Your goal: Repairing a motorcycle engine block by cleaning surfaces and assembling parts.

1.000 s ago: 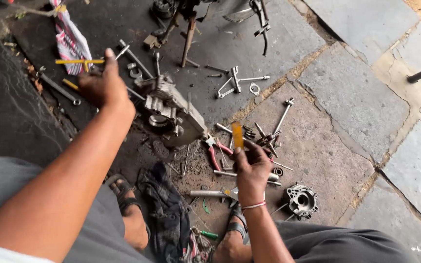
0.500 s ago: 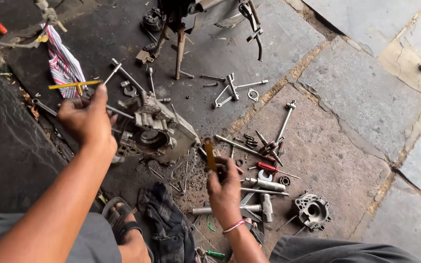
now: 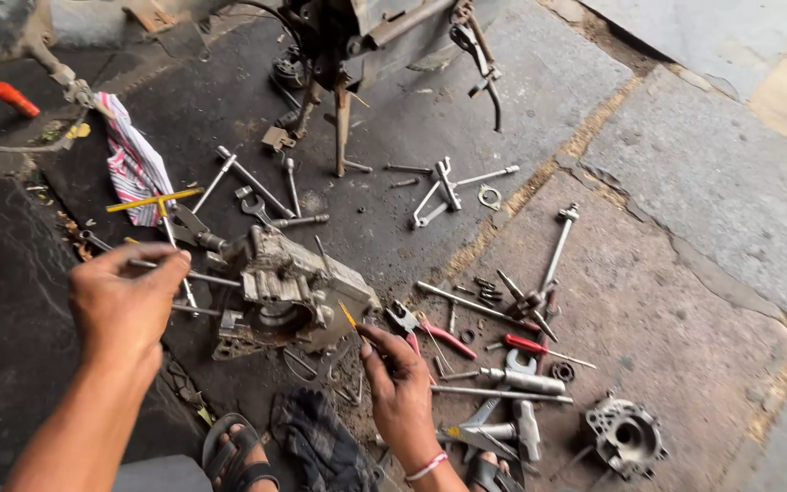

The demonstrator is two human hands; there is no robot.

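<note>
So we're crouched on the stone floor with a grimy engine casing between our hands, and loose tools scattered to its right. Looks like we're mid-teardown, lining up tools on the casing. Left hand sits just left of it, fingers pinched closed around a thin metal rod that points toward the casing. Right hand is just below-right of it, fingers curled shut on a small yellow-handled screwdriver, tip touching the casing's edge. Next move probably needs a steady tip and the casing kept from rocking.
</note>
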